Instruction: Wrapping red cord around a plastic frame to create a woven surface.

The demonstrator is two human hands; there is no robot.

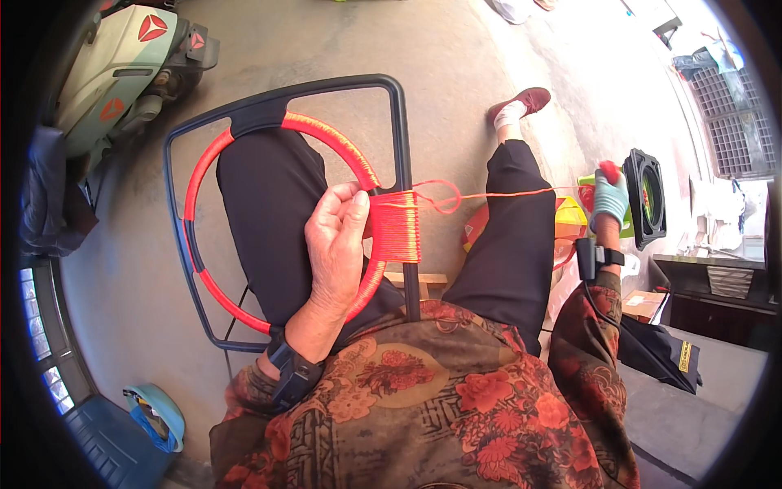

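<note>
Black frame point(401, 122): lies across the person's left thigh point(265, 204), its ring point(332, 137) partly wrapped in orange.
Wound orange band point(397, 230): spans the ring and the frame's right bar, touching the left fingers.
Left hand point(336, 236): within the frame, thumb and fingers pinched on the band's left edge.
Orange cord point(505, 194): runs taut rightward from the frame.
Right hand point(609, 201): gloved, well right of the frame, fingers closed on the cord.
</note>
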